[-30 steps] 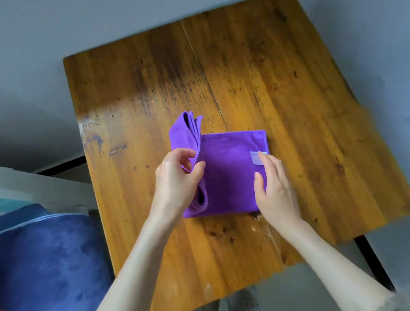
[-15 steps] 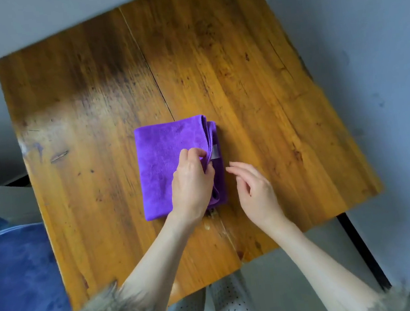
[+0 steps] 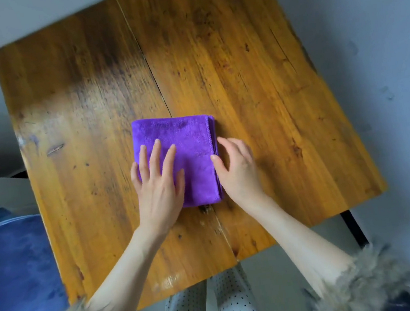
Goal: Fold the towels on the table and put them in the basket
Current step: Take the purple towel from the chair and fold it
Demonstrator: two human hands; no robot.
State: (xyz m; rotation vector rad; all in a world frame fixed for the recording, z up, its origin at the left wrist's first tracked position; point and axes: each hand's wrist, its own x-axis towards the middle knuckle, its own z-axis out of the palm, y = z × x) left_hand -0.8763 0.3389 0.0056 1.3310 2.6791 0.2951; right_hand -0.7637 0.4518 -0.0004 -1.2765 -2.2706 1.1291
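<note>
Both hands on folded towel (image 3: 187,142): left hand (image 3: 157,183) flat atop, right hand (image 3: 238,169) at edge.

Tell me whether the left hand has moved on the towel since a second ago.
Yes. The left hand left the stacked-edge side of the purple towel and now lies flat on its opposite half, left of the table's plank seam.

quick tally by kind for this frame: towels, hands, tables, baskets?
Towels: 1, the folded purple towel
Hands: 2, left hand flat on the towel, right hand at its right edge
Tables: 1, the wooden table
Baskets: 0 in view
Total: 4
</note>
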